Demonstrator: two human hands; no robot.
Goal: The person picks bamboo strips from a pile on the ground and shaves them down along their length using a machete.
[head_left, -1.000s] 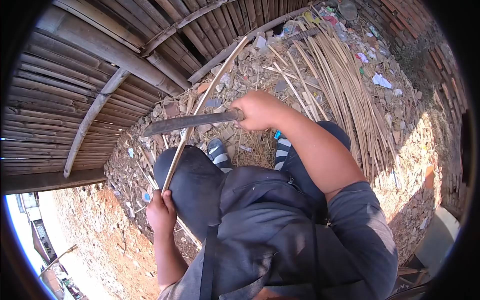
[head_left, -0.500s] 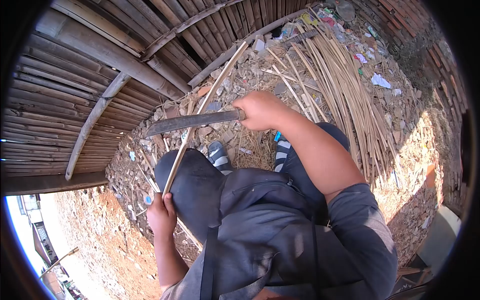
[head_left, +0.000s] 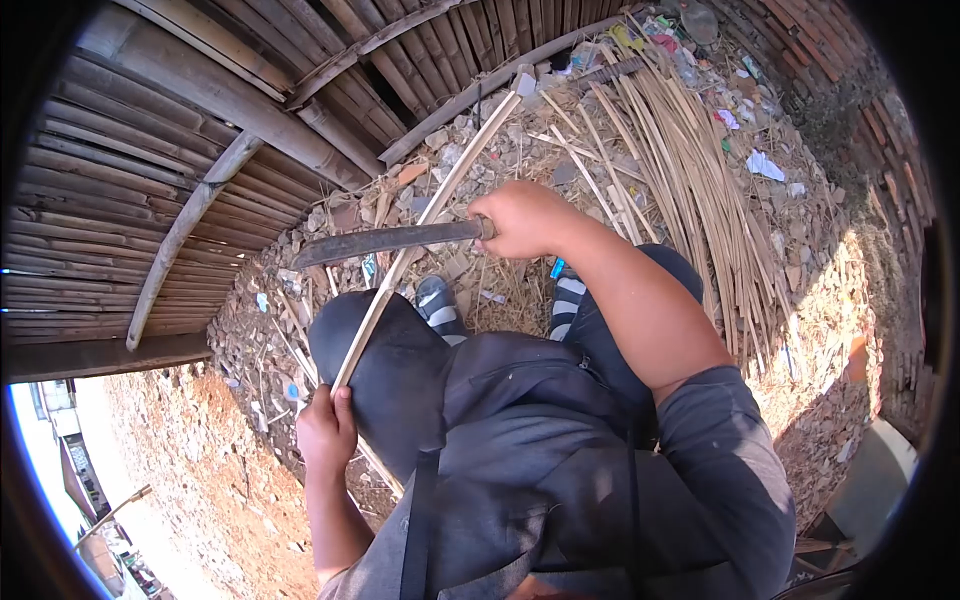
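My right hand [head_left: 518, 220] is wrapped round the handle of a machete [head_left: 400, 239], whose dark blade points left across the view. Under or against that blade runs a long pale bamboo strip [head_left: 455, 180], slanting from upper right down to lower left. Its near end is in my left hand [head_left: 327, 425], closed beside my knee with the thumb along the strip. The strip passes over my dark-trousered knee [head_left: 395, 345].
Many split bamboo strips [head_left: 690, 180] lie in a pile at right on rubble and litter. A bamboo slat wall [head_left: 130, 190] stands close at left, a brick wall [head_left: 800, 40] at upper right. My sandalled feet [head_left: 440, 308] rest on the stony ground.
The strip's far end has swung a little to the right. The machete and both hands have barely shifted.
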